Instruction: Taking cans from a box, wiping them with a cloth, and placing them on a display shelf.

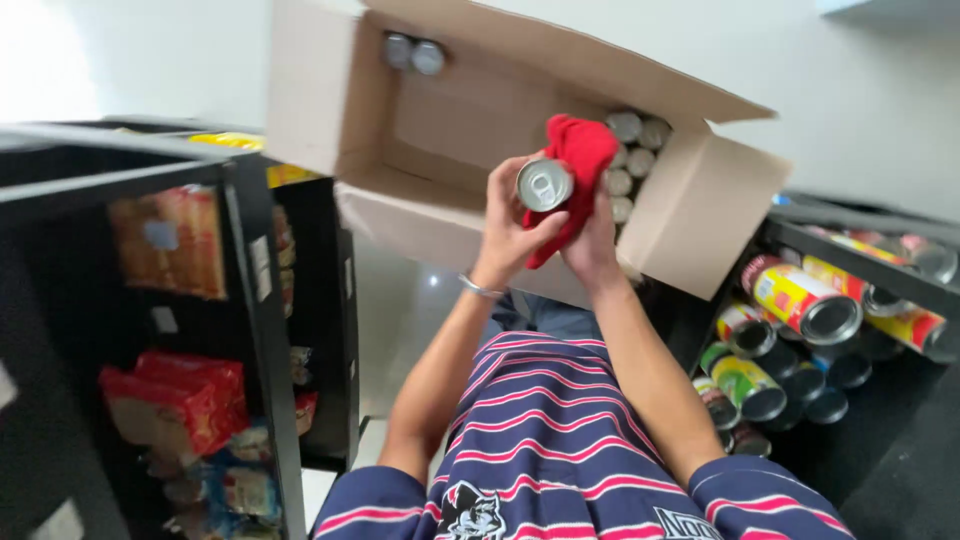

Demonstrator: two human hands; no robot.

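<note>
While gripped in the left hand (512, 225), fingers curled round its side, a silver can (544, 185) with a pull-tab top, held up just in front of an open cardboard box (470, 130). Against the can's far side, a red cloth (575, 165), bunched in the closed right hand (597, 240) (mostly hidden behind the cloth, only the back and wrist showing). On the left wrist, a thin metal bracelet (482, 290). Inside the box, more cans: a cluster of silver tops (632, 160) at the right end, two more tops (414, 53) at the far left corner, bare cardboard between. To the right, on dark shelving (870, 262), colourful cans lying on their sides (800, 300), yellow, red and green labels, ends facing out. To the left, another dark shelf unit (255, 300) with red packets (180, 395) and orange-brown packets (170, 240) stacked on it. Below, a navy shirt with red and white stripes (560, 430).
</note>
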